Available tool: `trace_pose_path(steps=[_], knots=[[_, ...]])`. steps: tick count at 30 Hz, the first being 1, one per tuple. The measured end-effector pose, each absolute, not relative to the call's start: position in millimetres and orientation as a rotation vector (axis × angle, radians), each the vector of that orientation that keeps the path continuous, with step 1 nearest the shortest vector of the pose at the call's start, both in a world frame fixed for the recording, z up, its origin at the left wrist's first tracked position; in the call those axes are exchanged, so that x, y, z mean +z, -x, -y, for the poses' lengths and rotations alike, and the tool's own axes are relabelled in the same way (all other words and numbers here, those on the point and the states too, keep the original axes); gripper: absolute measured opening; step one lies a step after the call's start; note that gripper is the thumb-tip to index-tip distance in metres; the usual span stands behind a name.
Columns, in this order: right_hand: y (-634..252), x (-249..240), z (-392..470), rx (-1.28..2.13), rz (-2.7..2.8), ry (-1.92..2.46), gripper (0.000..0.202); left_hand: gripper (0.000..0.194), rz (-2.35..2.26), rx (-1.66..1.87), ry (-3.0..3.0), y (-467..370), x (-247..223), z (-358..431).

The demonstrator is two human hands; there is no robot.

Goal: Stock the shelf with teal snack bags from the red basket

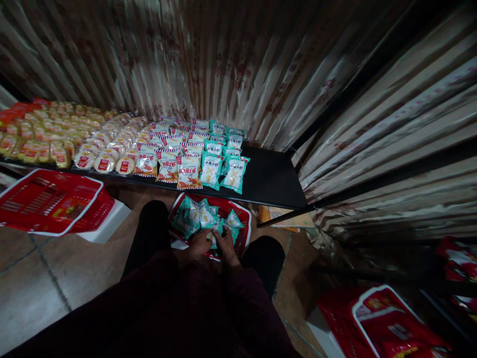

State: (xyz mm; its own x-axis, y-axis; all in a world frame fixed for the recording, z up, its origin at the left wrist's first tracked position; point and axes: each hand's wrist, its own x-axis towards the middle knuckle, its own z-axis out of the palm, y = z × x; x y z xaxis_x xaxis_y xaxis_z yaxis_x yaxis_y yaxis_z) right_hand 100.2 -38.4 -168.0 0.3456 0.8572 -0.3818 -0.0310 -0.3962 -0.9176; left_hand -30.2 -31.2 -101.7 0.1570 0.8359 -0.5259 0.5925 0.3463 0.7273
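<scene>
Between my knees, a red bag [244,211] with a white edge stands open, holding several teal-and-white snack packets [192,211]. My left hand [200,244] and my right hand [226,247] are close together over its near side. Their fingers are closed on a teal snack packet [212,240], which they partly cover. Just beyond the bag, more teal packets [234,173] lie in two columns on a black shelf [276,176]. To their left come rows of white-and-orange snack packets [189,171].
Farther left on the shelf are round wrapped cakes [105,163] and yellow wrapped snacks [61,155]. Another red bag [52,199] lies on a white box at left; a third red bag [387,323] is at lower right. Dark shelf legs [283,217] and pleated curtains [261,64] border the space.
</scene>
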Motion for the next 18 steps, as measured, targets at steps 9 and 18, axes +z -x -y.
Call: trace_pose_path(steps=[9, 18], knots=[[-107, -148, 41, 1.163, 0.421, 1.598, 0.075, 0.046, -1.504, 0.507, -1.058, 24, -115, 28], [-105, -106, 49, 1.291, 0.316, 1.333, 0.084, 0.045, -1.38, 0.63, -0.676, 16, -102, 25]])
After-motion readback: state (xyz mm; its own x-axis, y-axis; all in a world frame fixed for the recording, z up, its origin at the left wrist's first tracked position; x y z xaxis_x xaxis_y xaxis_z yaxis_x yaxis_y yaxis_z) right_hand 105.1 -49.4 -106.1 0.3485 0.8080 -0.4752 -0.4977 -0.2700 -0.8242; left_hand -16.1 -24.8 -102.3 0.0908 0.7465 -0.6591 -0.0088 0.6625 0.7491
